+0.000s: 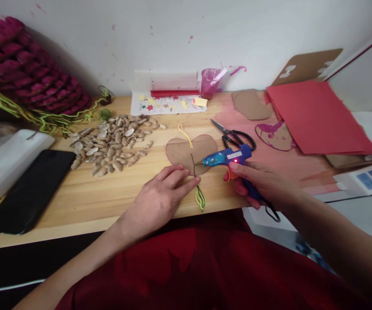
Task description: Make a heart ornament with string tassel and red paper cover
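Note:
A blue hot glue gun, its small light glowing red, is gripped by my right hand, with the fingers about the handle and orange trigger. Its nozzle points left and meets, or nearly meets, a dark strip lying on a brown cardboard heart. My left hand holds the heart at its lower left edge, fingertips closed near the strip's bottom end. A yellow cord loop lies at the heart's top notch. Green-yellow yarn hangs from the bottom tip. Black-handled scissors lie just behind the glue gun.
Peanut shells are heaped left of the heart, near a black phone and a white box. A magenta woven piece leans at the back left. Star stickers, a pink cup and red sheets lie behind and right.

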Demonstrator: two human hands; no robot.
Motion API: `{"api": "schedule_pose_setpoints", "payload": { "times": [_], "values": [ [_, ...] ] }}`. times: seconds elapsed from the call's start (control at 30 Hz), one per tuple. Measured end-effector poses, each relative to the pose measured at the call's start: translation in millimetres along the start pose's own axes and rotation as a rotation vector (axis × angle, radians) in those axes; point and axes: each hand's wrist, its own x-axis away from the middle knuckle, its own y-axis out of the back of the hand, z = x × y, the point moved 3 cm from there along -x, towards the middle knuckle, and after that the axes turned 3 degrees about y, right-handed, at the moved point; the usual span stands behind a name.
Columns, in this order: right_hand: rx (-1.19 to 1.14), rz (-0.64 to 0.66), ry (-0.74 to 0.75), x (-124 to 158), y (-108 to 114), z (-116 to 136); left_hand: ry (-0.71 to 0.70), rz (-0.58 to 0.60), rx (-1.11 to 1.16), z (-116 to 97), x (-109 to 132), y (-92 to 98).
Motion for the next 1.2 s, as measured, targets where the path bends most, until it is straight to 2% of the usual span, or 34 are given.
{"api": "schedule_pose_setpoints", "payload": {
  "times": [0.27, 0.43, 0.63, 0.8, 0.97, 1.2],
  "values": [
    [0.003, 0.047, -0.089, 4.5, 0.7, -3.9, 0.000, -0.019, -0.016, 0.1, -0.4, 0.2],
    [-0.055, 0.014, -0.050, -2.9, 2.6, -2.3, 0.006, 0.005, -0.008, 0.1, -0.3, 0.8],
    [-0.014, 0.053, -0.078, 5.6, 1.4, -3.4, -0.015, -0.017, 0.000, 0.1, -1.1, 0.5],
    [-0.033, 0.032, -0.084, -1.1, -0.4, -4.2, -0.016, -0.012, 0.001, 0.0, -1.2, 1.1],
    [-0.080, -0.047, -0.064, -7.1, 1.5, -0.4, -0.011, 0.013, -0.015, -0.1, -1.6, 1.8],
    [-0.014, 0.031, -0.041, 0.4, 0.9, 1.6, -0.004, 0.038, -0.002, 0.8, -6.5, 3.4]
  ]
}}
